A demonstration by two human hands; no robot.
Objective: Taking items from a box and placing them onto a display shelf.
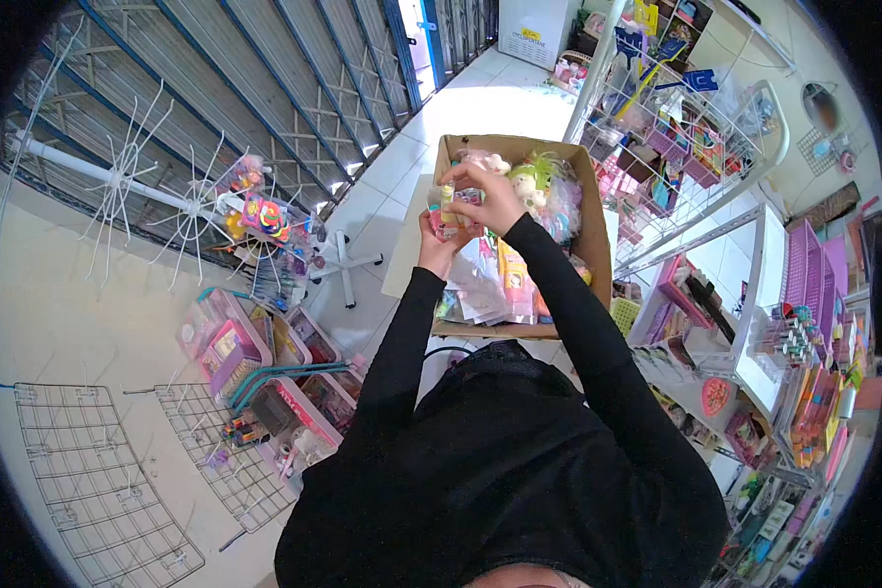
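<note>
Above an open cardboard box [595,220], both of my hands meet over its left part. My left hand [437,246] grips a small pink-and-white box [448,224] from below. Between the thumb and fingers of my right hand [489,198] is a small yellow bottle or tube [447,197], held upright at the small box's top; whether it stands partly inside cannot be told. The cardboard box holds white plush toys [529,192], a green feathery item [542,167], clear plastic packets [476,275] and a yellow-and-pink package [514,275].
Left of the box stand a rotating wire display rack [191,207] with hanging packets and pink plastic baskets [246,331]. On the right are a white wire rack [676,140] and shelves [761,323] with stationery. A metal folding gate [264,66] lies beyond.
</note>
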